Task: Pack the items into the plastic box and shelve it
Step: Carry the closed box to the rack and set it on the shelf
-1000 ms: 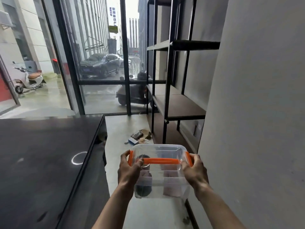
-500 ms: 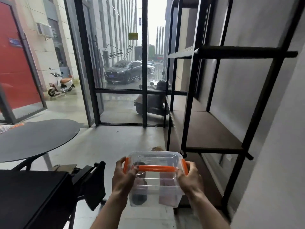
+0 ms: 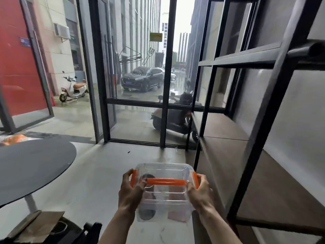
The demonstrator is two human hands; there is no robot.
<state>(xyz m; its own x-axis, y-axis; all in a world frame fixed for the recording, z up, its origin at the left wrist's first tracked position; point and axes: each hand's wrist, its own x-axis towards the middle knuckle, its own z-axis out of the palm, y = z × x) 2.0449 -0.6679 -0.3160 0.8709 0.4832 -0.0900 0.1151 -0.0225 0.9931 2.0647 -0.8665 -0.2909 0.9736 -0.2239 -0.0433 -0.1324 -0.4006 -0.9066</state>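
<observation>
Clear plastic box (image 3: 164, 191) with an orange handle (image 3: 166, 181) and orange side latches is carried in the air between both hands, above the concrete floor (image 3: 98, 173). The left hand (image 3: 131, 191) clamps its left end, the right hand (image 3: 199, 191) its right end, so the long axis runs side to side. Inside, dark round items and something pinkish show dimly; packing looks done. The black metal shelf unit (image 3: 249, 138) stands to the right, its brown boards (image 3: 263, 184) just beside the right hand, so I judge the box must swing rightward, right hand leading. Mirrored lettering on the window glass is too faint to read; the box shows no label.
</observation>
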